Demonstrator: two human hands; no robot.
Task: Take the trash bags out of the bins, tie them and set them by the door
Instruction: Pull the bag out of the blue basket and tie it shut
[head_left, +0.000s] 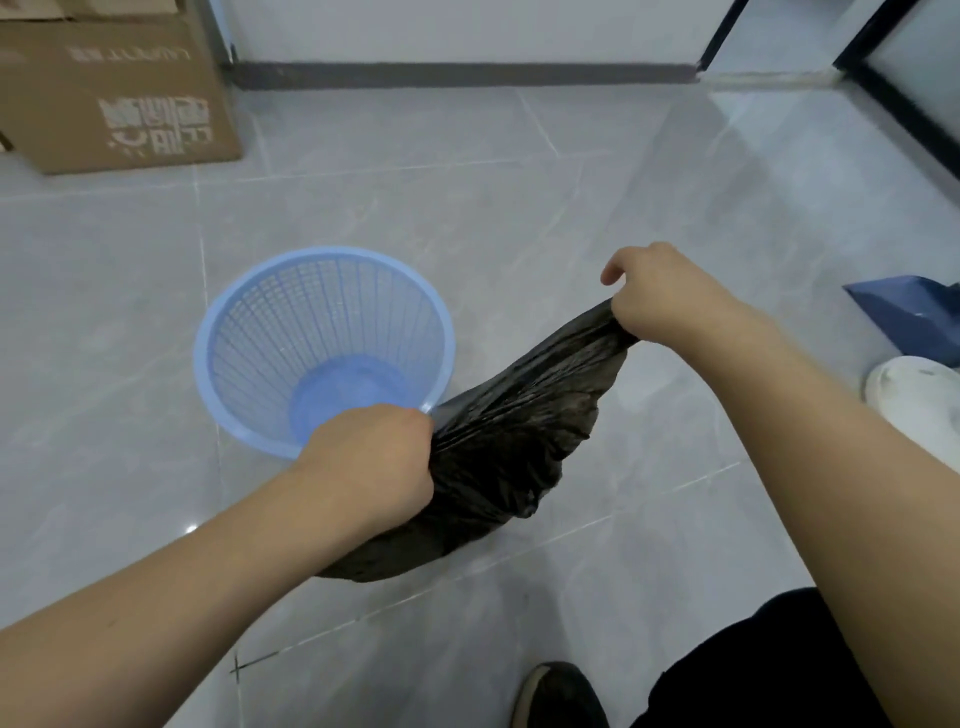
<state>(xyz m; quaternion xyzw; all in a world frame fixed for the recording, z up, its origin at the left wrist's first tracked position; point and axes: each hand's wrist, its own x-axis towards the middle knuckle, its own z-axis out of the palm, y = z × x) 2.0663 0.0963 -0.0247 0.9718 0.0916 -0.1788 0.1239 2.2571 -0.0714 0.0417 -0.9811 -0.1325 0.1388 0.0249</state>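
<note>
The left hand (371, 457) is nearest and squeezes one end of the black trash bag (498, 457). The bag stretches up and to the right, above the floor, to the right hand (660, 296), which grips the far end. Behind it stands the blue bin (234, 338), with no bag inside.

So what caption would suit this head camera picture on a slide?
Both hands, left and right, grip a black trash bag stretched beside the empty blue bin.
</note>
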